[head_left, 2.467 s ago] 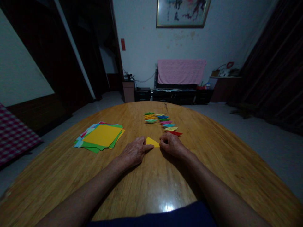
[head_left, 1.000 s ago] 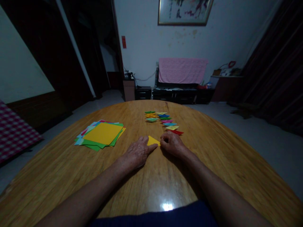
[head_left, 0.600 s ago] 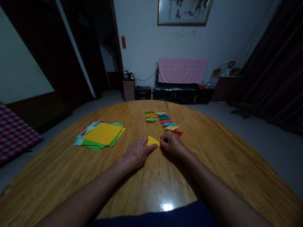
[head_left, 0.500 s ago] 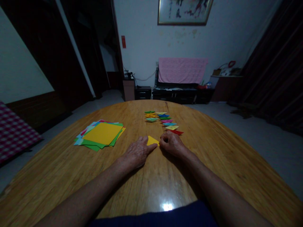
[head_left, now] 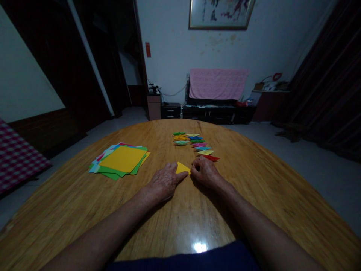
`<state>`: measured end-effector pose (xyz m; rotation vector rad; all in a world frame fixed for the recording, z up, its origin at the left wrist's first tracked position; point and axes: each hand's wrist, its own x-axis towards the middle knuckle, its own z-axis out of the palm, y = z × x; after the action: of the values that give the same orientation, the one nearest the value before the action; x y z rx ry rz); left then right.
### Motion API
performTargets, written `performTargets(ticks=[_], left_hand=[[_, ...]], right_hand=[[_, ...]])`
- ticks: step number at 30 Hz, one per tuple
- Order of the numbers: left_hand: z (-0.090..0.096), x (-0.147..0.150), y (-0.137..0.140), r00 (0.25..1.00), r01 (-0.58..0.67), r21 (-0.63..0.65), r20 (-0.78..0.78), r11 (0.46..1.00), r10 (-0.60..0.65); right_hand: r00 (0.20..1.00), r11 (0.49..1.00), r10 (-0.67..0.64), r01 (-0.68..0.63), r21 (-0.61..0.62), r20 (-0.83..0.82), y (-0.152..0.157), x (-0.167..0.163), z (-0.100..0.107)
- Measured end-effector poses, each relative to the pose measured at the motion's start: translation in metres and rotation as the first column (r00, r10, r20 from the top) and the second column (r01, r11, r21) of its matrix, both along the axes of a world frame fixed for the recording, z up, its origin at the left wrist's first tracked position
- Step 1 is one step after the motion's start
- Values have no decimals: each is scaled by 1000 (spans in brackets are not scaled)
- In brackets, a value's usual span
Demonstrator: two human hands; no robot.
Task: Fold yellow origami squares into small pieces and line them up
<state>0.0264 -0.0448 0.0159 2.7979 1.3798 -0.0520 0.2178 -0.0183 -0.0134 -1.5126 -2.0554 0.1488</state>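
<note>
A small folded piece of yellow paper point(head_left: 182, 167) lies on the table between my hands. My left hand point(head_left: 166, 180) rests on its left part, thumb stretched along its near edge and apart from the other fingers, pressing it down. At the paper's right corner, my right hand point(head_left: 205, 171) is closed in a pinch, with thumb and forefinger together; its fingertips partly hide that corner. Just beyond the right hand sits a red folded paper boat point(head_left: 212, 158). Farther off, several more folded paper boats in other colours stand in two rows, among them a pink one point(head_left: 199, 144).
A loose stack of coloured square sheets, a yellow sheet point(head_left: 123, 159) on top, lies to the left on the round wooden table point(head_left: 113, 210). Across the room are a low black cabinet point(head_left: 208, 112) and a pink cloth point(head_left: 218, 83). A checkered cloth point(head_left: 19, 158) hangs at far left.
Both hands and the yellow paper keep almost the same pose. The whole view has shifted very slightly.
</note>
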Motion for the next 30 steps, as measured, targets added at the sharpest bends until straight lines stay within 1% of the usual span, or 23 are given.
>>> performTargets(ticks=[3,8,20,24,30], left_hand=[[-1,0,1,1000,-5,-8,3,1000,5],[-3,-1,1,1000,-3,-17,14,1000,4],[-6,-2,0,998,23,13,54,1000,-24],[-5,-1,-1,999,19,24,43,1000,-20],[-4,0,-2,999,-18,-8,28,1000,19]], right_hand=[[1000,1000,-9,9,18,12,0,-1,-1],[1000,1000,-1,1,23,-15,-2,0,-1],[1000,999,-9,9,45,0,-3,-3,-2],[1000,998,4,-4,68,-2,-3,-3,-4],[1000,998,1,0,64,-6,-4,-3,-4]])
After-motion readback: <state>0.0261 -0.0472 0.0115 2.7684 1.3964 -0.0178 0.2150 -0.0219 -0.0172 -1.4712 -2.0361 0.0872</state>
